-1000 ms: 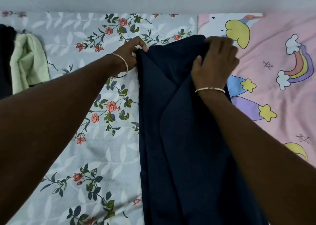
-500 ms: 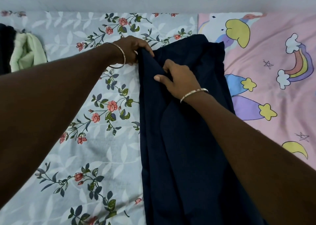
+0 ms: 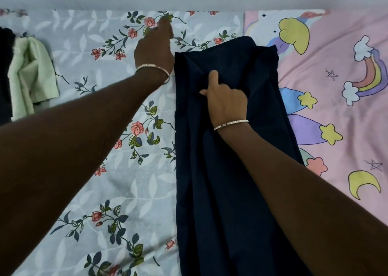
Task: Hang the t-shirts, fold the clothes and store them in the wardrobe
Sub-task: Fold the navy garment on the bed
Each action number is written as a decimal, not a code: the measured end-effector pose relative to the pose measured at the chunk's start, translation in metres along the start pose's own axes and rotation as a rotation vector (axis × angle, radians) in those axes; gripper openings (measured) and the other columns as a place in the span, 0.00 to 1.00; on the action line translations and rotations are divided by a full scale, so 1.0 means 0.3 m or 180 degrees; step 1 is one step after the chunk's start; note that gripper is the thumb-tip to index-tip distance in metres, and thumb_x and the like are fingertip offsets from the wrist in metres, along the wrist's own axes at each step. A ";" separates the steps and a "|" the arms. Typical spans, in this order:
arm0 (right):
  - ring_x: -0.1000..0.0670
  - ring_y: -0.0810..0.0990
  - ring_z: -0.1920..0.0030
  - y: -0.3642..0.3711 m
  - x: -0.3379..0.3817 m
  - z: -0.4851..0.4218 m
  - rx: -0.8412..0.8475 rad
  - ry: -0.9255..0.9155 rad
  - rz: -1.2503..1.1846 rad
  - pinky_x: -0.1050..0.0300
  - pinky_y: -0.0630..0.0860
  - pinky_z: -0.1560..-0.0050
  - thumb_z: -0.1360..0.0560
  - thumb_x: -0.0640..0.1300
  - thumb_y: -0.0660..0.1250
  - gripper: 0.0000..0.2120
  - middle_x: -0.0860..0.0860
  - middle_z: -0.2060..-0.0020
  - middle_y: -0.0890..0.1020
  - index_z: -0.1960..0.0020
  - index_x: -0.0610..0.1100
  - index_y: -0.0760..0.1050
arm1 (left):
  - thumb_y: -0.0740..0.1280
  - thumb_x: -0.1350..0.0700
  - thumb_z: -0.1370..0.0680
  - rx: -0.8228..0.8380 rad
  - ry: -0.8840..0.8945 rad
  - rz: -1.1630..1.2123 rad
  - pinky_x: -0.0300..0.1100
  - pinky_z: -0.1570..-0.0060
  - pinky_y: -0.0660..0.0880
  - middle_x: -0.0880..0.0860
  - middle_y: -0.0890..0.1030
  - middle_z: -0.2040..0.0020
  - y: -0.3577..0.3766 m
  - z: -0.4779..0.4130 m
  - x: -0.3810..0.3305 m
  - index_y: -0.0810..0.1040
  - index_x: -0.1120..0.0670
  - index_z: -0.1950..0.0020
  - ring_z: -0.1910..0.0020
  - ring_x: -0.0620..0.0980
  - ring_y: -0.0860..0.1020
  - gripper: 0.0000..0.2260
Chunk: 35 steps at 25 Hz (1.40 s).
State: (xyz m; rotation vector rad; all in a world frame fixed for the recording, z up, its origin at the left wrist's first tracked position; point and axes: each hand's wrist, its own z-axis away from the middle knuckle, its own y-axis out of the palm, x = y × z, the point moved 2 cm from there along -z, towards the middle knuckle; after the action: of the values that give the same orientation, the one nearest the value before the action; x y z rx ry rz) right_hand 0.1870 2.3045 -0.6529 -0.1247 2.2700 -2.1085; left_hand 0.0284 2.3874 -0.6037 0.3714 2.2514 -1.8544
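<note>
Your right hand [image 3: 225,103] lay on the navy garment [image 3: 231,181] near its far end, fingers curled and pinching a fold of the cloth. Your left hand [image 3: 154,44] was off the garment, just beside its left edge, over the floral sheet [image 3: 117,181]; it was blurred, fingers reaching out and holding nothing. The garment lay lengthwise on the bed, along the join between the floral sheet and the pink cartoon sheet [image 3: 340,70]. A light green garment [image 3: 31,74] lay crumpled well apart at the far left.
</note>
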 end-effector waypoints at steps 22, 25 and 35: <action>0.45 0.53 0.20 0.087 -0.303 0.078 -0.0238 0.1349 -0.0879 0.42 0.55 0.24 0.16 0.59 0.46 0.29 0.49 0.20 0.57 0.19 0.46 0.52 | 0.62 0.52 0.19 -0.0126 0.0391 0.0423 0.56 0.31 0.64 0.52 0.70 0.26 0.160 0.474 -0.115 0.73 0.50 0.29 0.25 0.56 0.65 0.18; 0.48 0.50 0.19 0.085 -0.309 0.073 -0.0145 0.1398 -0.1124 0.45 0.50 0.23 0.15 0.58 0.44 0.28 0.52 0.19 0.55 0.18 0.48 0.51 | 0.65 0.62 0.21 -0.0509 0.0949 0.0897 0.51 0.46 0.75 0.54 0.82 0.44 0.143 0.490 -0.166 0.82 0.56 0.42 0.45 0.58 0.78 0.11; 0.54 0.49 0.20 0.042 -0.361 0.047 0.0187 0.1726 -0.2323 0.50 0.44 0.24 0.15 0.57 0.45 0.25 0.56 0.20 0.56 0.19 0.54 0.53 | 0.72 0.34 0.29 0.2022 -0.1255 0.2642 0.42 0.48 0.78 0.50 0.85 0.56 0.121 0.447 -0.203 0.83 0.56 0.54 0.55 0.47 0.82 0.24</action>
State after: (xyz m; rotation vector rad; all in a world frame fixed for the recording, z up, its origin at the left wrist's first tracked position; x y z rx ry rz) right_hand 0.2958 2.3008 -0.6693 -0.5055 2.7551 -2.8418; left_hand 0.0971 2.2583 -0.6442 0.7946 0.9668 -1.8548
